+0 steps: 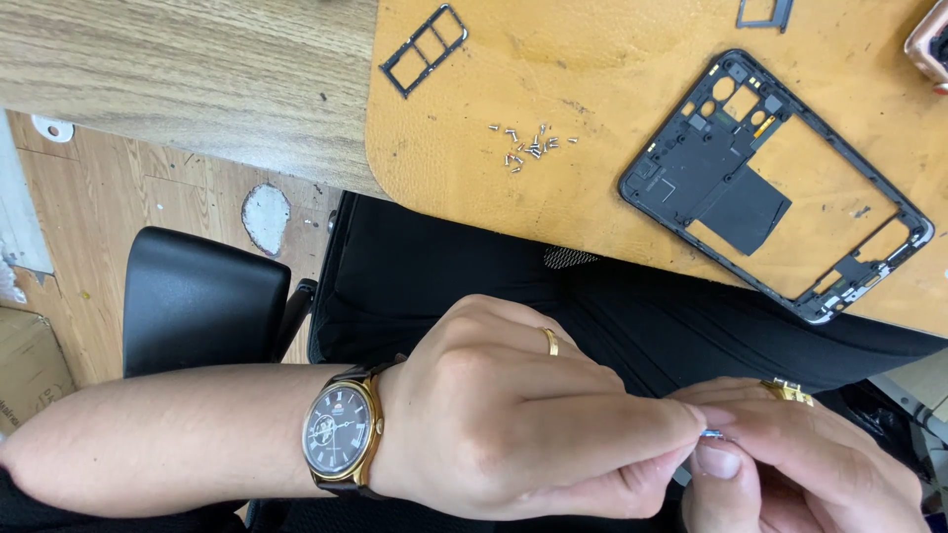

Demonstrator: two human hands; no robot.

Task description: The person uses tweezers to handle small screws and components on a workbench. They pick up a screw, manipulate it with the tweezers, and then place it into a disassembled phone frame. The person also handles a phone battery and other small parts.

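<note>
Where wrists meet above the lap: left hand (pixel 513 415), watch (pixel 341 429) and ring (pixel 550 342) on it, fingers curled, pinching a tiny metal part (pixel 713 433) together with right hand (pixel 800 464), also closed on it; part barely visible between fingertips. On orange mat (pixel 474 168) beyond: screws (pixel 528 148) in loose cluster, black frame (pixel 775 183) well right of them, tray (pixel 425 49) near mat's left edge. Black chair (pixel 202 296) lower left.

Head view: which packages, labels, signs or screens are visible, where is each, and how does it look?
Brown cardboard box: on the wooden floor at the left edge, partly cut off; dark print on its side.
Round dark watch dial: on the left wrist, gold case, dark strap.
No signs or lit screens.
</note>
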